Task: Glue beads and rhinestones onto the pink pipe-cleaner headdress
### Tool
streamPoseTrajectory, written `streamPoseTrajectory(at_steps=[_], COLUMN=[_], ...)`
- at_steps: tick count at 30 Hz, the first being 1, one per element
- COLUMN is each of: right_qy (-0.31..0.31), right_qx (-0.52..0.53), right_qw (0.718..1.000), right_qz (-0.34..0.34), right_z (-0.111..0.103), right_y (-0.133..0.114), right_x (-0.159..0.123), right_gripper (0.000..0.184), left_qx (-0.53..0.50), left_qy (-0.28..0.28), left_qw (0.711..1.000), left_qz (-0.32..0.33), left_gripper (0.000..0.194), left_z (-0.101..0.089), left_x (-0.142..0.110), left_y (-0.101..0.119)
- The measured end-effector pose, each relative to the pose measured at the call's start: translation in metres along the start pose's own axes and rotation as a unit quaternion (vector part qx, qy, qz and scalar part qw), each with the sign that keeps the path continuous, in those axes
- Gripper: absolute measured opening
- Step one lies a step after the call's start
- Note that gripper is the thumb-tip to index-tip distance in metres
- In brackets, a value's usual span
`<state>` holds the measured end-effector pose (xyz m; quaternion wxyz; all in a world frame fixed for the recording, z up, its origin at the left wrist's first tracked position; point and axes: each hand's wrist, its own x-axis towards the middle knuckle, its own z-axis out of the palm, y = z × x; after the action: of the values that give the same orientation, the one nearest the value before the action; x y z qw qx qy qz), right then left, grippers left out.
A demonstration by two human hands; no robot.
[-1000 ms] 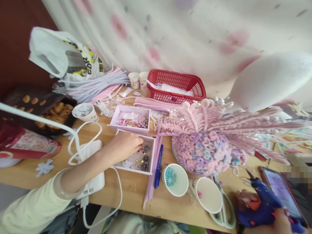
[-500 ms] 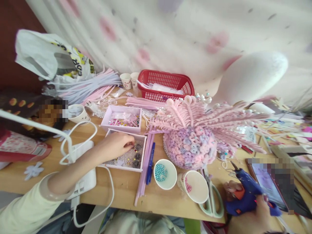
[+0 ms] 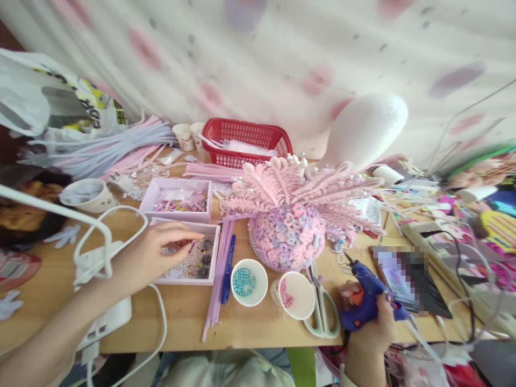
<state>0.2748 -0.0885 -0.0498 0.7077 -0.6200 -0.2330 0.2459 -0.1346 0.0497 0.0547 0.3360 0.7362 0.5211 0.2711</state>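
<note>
Stretches the bare left arm (image 3: 83,312) forward and inward over a white plastic power strip (image 3: 116,320), with the left hand (image 3: 165,244) hanging above a shallow white rectangular tray (image 3: 216,255) of pearl-like beads (image 3: 193,262). Curls the fingers, with thumb and forefinger close together; impossible to make out whether pinching a bead.

Wraps the right hand (image 3: 377,325) around a blue plastic pistol-shaped glue gun (image 3: 367,298) with an orange trigger, at the near right of the pale wooden table (image 3: 181,320). Aims the narrow nozzle away from the body and leftward, with the long axis slanting from far left to near right. Holds the glue gun between metal scissors with pale green handles (image 3: 321,306) and a dark flat phone (image 3: 393,274).

Shows, beyond the nozzle and farther left, 1 dome of pink, lilac and blue fuzzy curls (image 3: 286,236) beneath pink feathery plumes (image 3: 282,183). Includes 2 white round paper cups nearer the body, 1 with turquoise beads (image 3: 244,281), 1 with pink beads (image 3: 286,293).
</note>
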Motion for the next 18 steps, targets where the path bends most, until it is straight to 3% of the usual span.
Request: streamPoseTrajectory(at_steps=[3, 7, 11, 15, 18], right_qy=[-0.006, 0.01, -0.016, -0.04, -0.051], right_qx=[-0.008, 0.011, 0.02, 0.036, 0.038], right_qw=[1.0, 1.0, 1.0, 0.998, 0.996], right_qz=[-0.009, 0.011, 0.017, 0.021, 0.055], right_z=[0.001, 0.005, 0.007, 0.009, 0.008], right_y=[-0.001, -0.004, -0.007, -0.008, -0.007], right_x=[-0.001, -0.003, -0.005, -0.009, -0.012], right_gripper=[0.049, 0.045, 0.046, 0.049, 0.05], left_qx=[-0.002, -0.08, -0.192, -0.223, -0.246], left_qy=[0.054, 0.104, 0.105, 0.131, 0.094], left_qw=[0.998, 0.991, 0.969, 0.953, 0.948], left_qz=[0.028, -0.033, -0.116, -0.158, -0.18], left_gripper=[0.019, 0.011, 0.012, 0.014, 0.02], left_z=[0.0, 0.008, 0.029, 0.052, 0.065], left_x=[-0.006, -0.017, -0.025, -0.028, -0.028], left_y=[0.016, 0.033, 0.048, 0.055, 0.051])
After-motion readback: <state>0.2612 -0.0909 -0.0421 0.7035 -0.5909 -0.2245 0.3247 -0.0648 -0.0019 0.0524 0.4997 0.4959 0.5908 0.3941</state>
